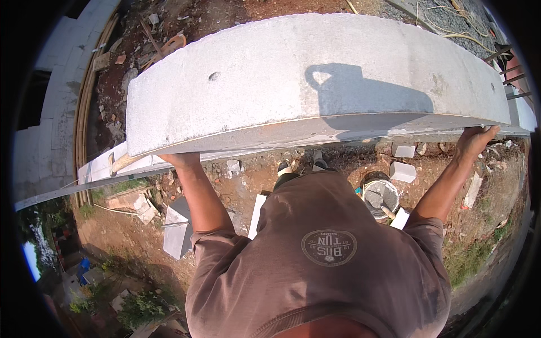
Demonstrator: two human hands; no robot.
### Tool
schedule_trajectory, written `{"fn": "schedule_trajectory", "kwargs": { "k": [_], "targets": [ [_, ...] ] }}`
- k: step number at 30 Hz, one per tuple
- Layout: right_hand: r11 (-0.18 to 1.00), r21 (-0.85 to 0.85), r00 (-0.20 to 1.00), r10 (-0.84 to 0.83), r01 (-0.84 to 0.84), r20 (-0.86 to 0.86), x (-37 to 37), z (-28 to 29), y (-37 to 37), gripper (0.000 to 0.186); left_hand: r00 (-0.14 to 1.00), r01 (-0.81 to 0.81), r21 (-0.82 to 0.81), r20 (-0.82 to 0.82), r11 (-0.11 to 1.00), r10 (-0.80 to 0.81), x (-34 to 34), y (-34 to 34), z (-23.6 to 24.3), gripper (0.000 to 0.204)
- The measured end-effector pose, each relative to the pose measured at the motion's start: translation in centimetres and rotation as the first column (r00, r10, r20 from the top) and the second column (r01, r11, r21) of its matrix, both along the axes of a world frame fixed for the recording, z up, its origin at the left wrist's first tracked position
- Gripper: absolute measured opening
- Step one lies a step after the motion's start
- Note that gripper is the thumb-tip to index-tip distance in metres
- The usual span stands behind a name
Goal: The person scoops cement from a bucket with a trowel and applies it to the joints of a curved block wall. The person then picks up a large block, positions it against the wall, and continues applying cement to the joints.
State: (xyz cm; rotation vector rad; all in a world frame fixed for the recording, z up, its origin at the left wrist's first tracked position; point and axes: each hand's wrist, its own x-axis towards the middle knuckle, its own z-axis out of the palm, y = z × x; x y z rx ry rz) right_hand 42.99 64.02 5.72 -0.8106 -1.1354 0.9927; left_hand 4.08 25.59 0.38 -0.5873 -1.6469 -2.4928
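Holding a big grey block [304, 79] with both arms spread wide, the person carried it flat in front of the chest. The left hand [179, 159] gripped the near bottom edge at one end, fingers tucked under where they could not be seen. The right hand [476, 138] gripped the same edge at the far end. Down below, a bucket [380, 194] of grey mix sat on the red dirt, with small white blocks [403, 170] lying near it.
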Motion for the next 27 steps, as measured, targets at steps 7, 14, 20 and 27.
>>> {"fn": "schedule_trajectory", "kwargs": {
  "k": [7, 14, 20, 27],
  "targets": [
    [0.995, -0.088, 0.998, -0.039, 0.035, -0.042, 0.8, -2.1, 2.4, 0.062, 0.992, 0.042, 0.010, 0.118, 0.999, -0.043, 0.2, -1.7, -0.1, 0.073],
    [0.979, -0.166, 0.993, -0.118, 0.114, -0.012, 0.0, -0.2, 0.2, 0.066, 0.989, 0.008, -0.007, 0.150, 1.000, -0.007, -0.4, -1.1, -0.9, 0.079],
    [0.978, -0.161, 0.991, -0.128, 0.132, 0.034, -0.3, -0.3, -0.1, 0.066, 0.964, -0.030, 0.013, 0.265, 0.999, 0.025, -0.5, -1.5, -0.8, 0.077],
    [0.993, -0.118, 0.999, -0.024, 0.029, 0.046, 1.7, -1.8, 1.3, 0.064, 0.983, -0.019, -0.059, 0.179, 0.998, 0.030, -1.0, -1.8, -1.3, 0.072]
  ]
}}
